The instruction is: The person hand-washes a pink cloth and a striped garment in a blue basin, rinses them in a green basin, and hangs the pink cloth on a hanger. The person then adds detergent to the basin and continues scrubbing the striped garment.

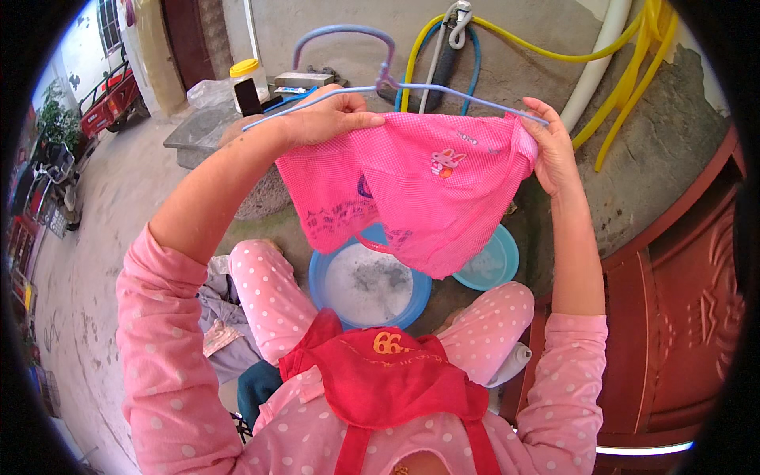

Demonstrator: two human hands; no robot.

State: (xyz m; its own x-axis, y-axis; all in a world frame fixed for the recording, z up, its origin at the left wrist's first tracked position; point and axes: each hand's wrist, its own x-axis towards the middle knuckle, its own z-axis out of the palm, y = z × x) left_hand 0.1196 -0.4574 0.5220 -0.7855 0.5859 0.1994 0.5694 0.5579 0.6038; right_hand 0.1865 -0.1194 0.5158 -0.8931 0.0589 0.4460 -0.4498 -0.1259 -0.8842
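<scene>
A pink checked cloth garment (415, 178) with a small rabbit picture and some writing is stretched between my hands. Near the neck of a blue clothes hanger (439, 87), my left hand (332, 119) grips the garment's top edge. My right hand (549, 139) pinches the garment's other top corner at the hanger's right end. Whether the cloth is looped over the hanger there I cannot tell. Under the garment stands a blue basin (317, 282) of sudsy water, partly covered by it. A turquoise basin (490, 261) with cloudy liquid sits to its right.
Clothes (228, 326) lie beside my left knee, and a white bottle (512, 363) is by my right one. A stone slab (205, 133) bears a yellow-lidded jar (249, 74), a phone (247, 97) and a blue brush. Yellow hoses (629, 89) hang along the wall; a red door (671, 344) is at right.
</scene>
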